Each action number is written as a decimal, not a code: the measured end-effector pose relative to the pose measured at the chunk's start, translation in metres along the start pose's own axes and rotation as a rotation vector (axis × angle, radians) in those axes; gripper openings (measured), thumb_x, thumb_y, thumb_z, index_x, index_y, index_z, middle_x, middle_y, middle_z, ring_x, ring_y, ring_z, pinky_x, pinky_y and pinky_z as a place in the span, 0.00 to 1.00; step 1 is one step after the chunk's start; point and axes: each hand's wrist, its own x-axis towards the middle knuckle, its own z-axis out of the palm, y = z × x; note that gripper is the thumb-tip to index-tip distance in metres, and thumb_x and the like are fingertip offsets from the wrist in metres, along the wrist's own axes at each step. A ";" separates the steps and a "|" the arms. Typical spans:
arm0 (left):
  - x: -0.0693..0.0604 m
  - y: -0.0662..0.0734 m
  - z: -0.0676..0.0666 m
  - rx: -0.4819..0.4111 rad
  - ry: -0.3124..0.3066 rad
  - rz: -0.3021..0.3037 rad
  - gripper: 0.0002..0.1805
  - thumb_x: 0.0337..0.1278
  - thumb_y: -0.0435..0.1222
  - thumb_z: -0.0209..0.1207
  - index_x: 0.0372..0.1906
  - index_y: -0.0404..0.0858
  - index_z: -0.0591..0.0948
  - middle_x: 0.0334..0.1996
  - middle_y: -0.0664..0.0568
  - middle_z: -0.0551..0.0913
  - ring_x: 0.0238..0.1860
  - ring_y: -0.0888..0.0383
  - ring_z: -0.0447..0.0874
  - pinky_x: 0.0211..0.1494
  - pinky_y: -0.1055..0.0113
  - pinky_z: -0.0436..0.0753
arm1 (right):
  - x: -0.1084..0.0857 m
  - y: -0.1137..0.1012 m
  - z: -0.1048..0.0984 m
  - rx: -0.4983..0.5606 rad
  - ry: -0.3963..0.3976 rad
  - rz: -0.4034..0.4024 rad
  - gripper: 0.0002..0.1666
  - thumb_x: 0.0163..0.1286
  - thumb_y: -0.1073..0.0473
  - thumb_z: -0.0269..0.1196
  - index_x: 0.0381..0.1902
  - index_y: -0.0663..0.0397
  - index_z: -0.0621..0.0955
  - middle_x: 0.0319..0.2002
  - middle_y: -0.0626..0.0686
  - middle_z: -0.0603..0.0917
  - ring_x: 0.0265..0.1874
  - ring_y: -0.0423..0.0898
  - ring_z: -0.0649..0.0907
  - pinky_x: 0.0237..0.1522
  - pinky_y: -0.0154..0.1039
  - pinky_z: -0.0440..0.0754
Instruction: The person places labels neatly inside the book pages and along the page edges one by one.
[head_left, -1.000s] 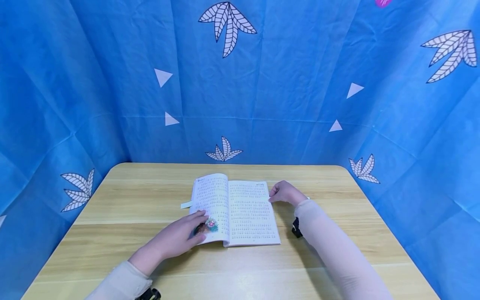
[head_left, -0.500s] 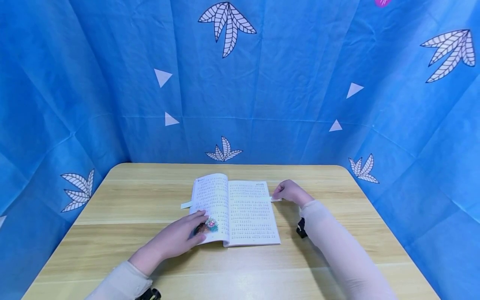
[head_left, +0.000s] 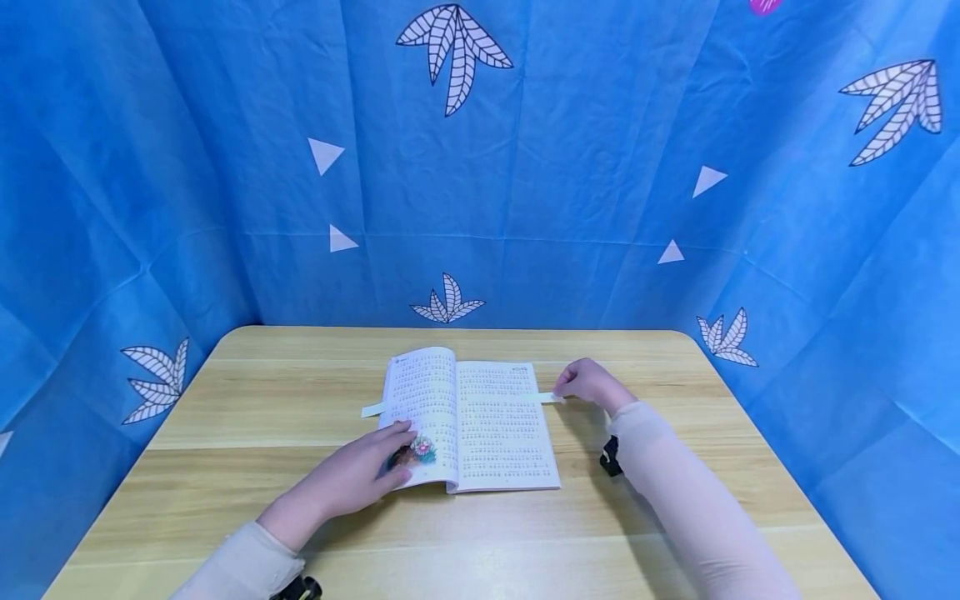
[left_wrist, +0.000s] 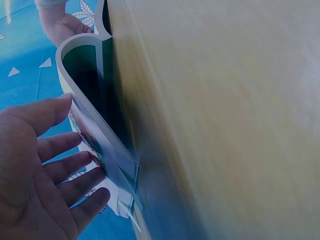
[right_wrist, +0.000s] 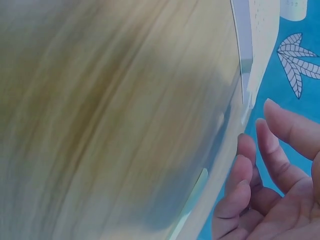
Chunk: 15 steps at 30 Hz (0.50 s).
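An open book (head_left: 506, 450) lies on the table, with printed text on both pages and a coloured picture low on the left one. My left hand (head_left: 358, 471) rests on the lower left page; its spread fingers lie against the bulging pages in the left wrist view. A pale paper strip (head_left: 550, 397) juts out past the book's right edge. My right hand (head_left: 588, 383) is at this strip's outer end. In the right wrist view, thumb and forefinger stand apart beside the strip (right_wrist: 245, 112), the other fingers loosely bent. Another pale strip (head_left: 372, 410) sticks out at the left edge.
The wooden table (head_left: 262, 400) has rounded far corners. A blue patterned curtain (head_left: 570, 167) hangs behind it and along both sides. Black wrist straps (head_left: 611, 457) show below the sleeves.
My right hand has moved right, away from the book's edge, and the strip there has come into view beyond the page. My left hand has stayed on the left page.
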 end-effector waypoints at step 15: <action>0.001 -0.002 0.001 0.011 -0.002 -0.006 0.32 0.68 0.50 0.60 0.71 0.41 0.72 0.74 0.48 0.65 0.74 0.47 0.62 0.73 0.48 0.67 | -0.008 0.001 -0.007 0.006 0.011 0.023 0.07 0.67 0.59 0.68 0.39 0.57 0.85 0.39 0.52 0.84 0.40 0.48 0.79 0.46 0.44 0.78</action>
